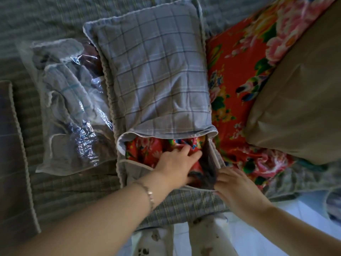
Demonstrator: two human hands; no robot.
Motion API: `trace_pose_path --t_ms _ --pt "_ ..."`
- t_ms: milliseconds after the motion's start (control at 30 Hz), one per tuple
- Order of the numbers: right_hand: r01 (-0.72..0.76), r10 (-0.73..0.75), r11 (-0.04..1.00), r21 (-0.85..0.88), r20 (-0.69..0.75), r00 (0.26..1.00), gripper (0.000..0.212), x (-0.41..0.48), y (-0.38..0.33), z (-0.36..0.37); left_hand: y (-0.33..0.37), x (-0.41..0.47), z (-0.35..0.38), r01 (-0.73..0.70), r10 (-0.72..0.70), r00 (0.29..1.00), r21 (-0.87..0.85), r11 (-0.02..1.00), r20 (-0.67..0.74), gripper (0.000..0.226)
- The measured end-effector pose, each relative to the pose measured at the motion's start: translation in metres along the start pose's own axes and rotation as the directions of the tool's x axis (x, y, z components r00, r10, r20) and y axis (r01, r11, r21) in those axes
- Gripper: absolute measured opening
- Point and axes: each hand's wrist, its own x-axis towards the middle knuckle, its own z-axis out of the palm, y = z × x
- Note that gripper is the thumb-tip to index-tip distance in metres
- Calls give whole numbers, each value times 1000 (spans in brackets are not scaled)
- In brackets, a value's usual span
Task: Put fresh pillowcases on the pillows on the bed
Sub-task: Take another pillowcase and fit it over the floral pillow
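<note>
My left hand point(176, 164) reaches into the open end of the plaid pillowcase point(156, 71), fingers point(192, 155) nearly straight and pressing on the red floral pillow point(145, 151) that shows in the opening; they hold nothing. My right hand point(235, 188) has its fingers point(224, 174) curled, pinching the pillowcase's edge at the opening's right corner. The pillowcase lies mid-bed point(55, 15), its open end towards me. A plastic bag point(73, 111) of folded cloth lies just left of it, a red floral cloth point(236, 80) just right, and a tan pillow point(299, 108) beyond that.
</note>
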Motion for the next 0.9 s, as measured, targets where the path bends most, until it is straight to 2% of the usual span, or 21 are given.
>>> trace_pose_path --t_ms 33,67,100,167,200,267,300,333,400,467,500,533,567,600,667,733,800,867,900 --pt "25 -25 1000 -2 -5 1000 35 1 -3 -1 11 13 -2 35 -40 993 48 998 107 62" --pt "31 -31 999 -9 6 1000 35 2 -6 -2 20 22 -4 39 -55 987 104 994 152 54" --pt "35 -34 999 -19 7 999 35 2 -6 0 27 29 -7 14 -38 987 148 989 156 41" --pt "19 -19 999 -30 8 1000 35 1 -4 1 36 31 -10 -104 89 991 155 982 101 26" --pt "12 -12 1000 -12 7 1000 35 0 -3 1 36 24 -8 -215 209 976 108 971 63 24" --pt "24 -24 998 56 6 1000 33 -3 -1 1 33 1 -3 -448 451 892 -78 891 18 23" --pt "48 -49 995 89 10 999 32 -5 -3 1 28 -10 -1 -492 503 864 -183 851 12 22" --pt "85 -87 990 109 12 996 30 -7 -7 -1 22 -17 2 -479 503 864 -284 831 15 21" --pt "189 -190 977 94 2 982 27 -10 -16 -7 17 -14 6 -302 357 932 -414 859 60 16" --pt "230 -231 967 110 2 973 27 -10 -24 -12 22 10 10 43 23 991 -489 871 130 20" --pt "226 -227 965 131 -8 974 27 -10 -24 -11 31 25 11 215 -147 974 -508 834 171 25" --pt "213 -214 965 152 -11 977 27 -9 -22 -11 42 35 13 340 -265 941 -580 741 213 29" --pt "185 -186 970 160 -13 983 26 -8 -17 -11 53 45 19 392 -306 919 -656 645 248 31" --pt "124 -129 981 151 26 991 22 -8 -9 -10 63 49 23 400 -254 915 -772 493 313 33" --pt "-1 -5 999 44 130 991 8 -10 10 -6 82 42 28 309 -26 941 -828 468 337 34" --pt "-61 59 998 8 156 986 16 -16 20 0 78 26 38 162 105 963 -844 512 248 38" --pt "-86 84 996 17 96 992 27 -15 20 2 58 8 43 17 125 982 -732 681 140 37" --pt "-47 47 999 14 26 999 23 -13 21 8 26 -14 46 -114 135 991 -430 896 20 38" --pt "-5 5 1000 22 5 1000 20 -12 22 8 7 -28 42 -128 134 991 -237 963 10 40"
